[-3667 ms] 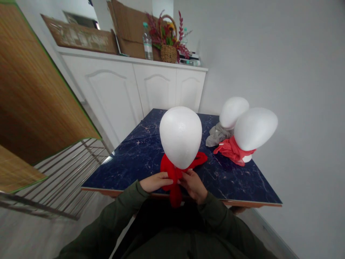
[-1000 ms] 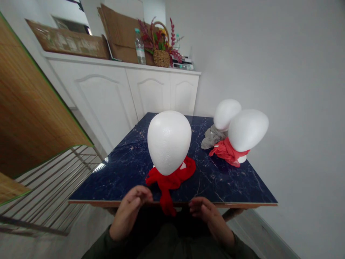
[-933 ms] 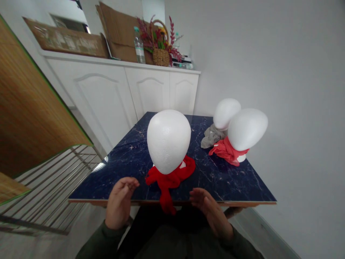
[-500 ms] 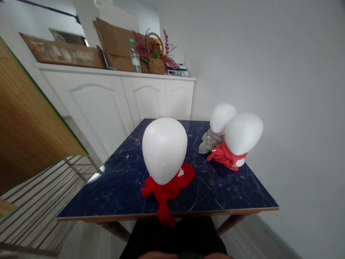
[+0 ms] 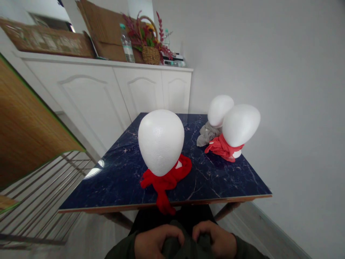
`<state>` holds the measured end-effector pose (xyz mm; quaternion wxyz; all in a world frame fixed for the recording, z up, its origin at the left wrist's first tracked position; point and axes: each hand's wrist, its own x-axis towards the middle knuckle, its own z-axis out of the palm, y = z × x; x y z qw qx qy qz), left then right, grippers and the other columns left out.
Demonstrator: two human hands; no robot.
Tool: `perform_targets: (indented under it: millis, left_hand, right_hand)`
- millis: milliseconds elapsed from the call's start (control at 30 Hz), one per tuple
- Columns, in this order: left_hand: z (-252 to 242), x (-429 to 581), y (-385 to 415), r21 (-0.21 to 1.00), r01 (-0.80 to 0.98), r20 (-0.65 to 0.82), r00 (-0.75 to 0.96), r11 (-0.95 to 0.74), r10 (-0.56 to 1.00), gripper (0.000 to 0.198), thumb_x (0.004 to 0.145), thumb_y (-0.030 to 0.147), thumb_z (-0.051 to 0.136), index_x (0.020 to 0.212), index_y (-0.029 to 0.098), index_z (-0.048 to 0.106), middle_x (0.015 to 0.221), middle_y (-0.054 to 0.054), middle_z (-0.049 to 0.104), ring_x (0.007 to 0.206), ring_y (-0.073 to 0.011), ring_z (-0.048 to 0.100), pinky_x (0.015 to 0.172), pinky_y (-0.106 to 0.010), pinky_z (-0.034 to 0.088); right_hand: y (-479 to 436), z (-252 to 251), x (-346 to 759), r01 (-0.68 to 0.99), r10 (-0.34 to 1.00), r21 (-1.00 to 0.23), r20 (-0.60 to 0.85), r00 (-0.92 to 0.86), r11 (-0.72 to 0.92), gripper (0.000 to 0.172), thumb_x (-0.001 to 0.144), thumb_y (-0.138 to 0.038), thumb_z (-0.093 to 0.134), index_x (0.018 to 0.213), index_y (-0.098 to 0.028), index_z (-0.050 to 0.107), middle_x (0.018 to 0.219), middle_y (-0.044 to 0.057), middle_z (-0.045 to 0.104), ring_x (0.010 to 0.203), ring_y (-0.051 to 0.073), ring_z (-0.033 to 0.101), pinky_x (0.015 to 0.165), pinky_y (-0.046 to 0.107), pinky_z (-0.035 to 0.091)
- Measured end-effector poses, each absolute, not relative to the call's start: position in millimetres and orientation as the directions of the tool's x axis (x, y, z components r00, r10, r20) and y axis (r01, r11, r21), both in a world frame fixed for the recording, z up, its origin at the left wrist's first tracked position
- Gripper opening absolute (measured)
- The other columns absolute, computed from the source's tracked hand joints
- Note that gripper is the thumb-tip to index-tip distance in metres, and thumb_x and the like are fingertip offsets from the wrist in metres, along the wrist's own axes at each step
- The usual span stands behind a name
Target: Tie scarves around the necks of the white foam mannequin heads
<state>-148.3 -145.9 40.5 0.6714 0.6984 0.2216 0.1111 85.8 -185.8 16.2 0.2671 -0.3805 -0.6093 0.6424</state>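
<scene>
At the bottom edge, my left hand (image 5: 157,239) is closed with its fingers curled into dark green cloth (image 5: 190,248), the same colour as my sleeves. Close beside it, my right hand (image 5: 215,238) grips the same cloth, which looks like the front of my jacket. Beyond my hands, a white foam mannequin head (image 5: 161,142) stands on the table, a red scarf (image 5: 165,180) around its base. One end of that scarf hangs over the table's front edge. Neither hand touches the head or the scarf.
The dark blue marbled table (image 5: 107,190) bears two more foam heads (image 5: 240,124) at the right, with coral-red cloth (image 5: 222,148) and grey cloth (image 5: 207,134) at their bases. A wooden chair with metal bars (image 5: 45,201) stands left. A white cabinet (image 5: 88,91) holds cardboard, bottles and a flower basket.
Both hands have risen into view from the bottom edge, closed on the dark green cloth. The camera has tilted slightly down; the heads and scarves stay in place.
</scene>
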Motion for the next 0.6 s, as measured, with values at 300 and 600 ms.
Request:
perform_targets:
  millis: [300,600]
  left_hand:
    - [79.8,-206.1,-94.6,0.954,-0.260,0.243,0.368,-0.152,0.897,0.034,0.071,0.048,0.053,0.085,0.017,0.056,0.082,-0.006,0.057,0.078,-0.0181,0.053,0.071,-0.028,0.042]
    - [40.1,-173.0,-23.1,0.899,-0.436,-0.022,0.060,0.046,0.998,0.058,0.078,0.058,0.037,0.115,0.016,0.051,0.113,-0.010,0.058,0.110,-0.0229,0.049,0.092,-0.035,0.038]
  right_hand:
    - [-100.9,38.7,60.9,-0.183,0.994,-0.983,-0.005,0.113,0.016,0.039,0.073,-0.039,0.057,0.108,-0.023,0.046,0.115,0.007,0.049,0.108,0.018,0.045,0.092,0.033,0.034]
    - [-49.8,31.9,22.7,-0.549,0.965,-0.805,-0.263,-0.007,-0.223,0.039,0.071,-0.032,0.055,0.108,-0.026,0.046,0.111,0.003,0.055,0.095,0.018,0.054,0.069,0.028,0.043]
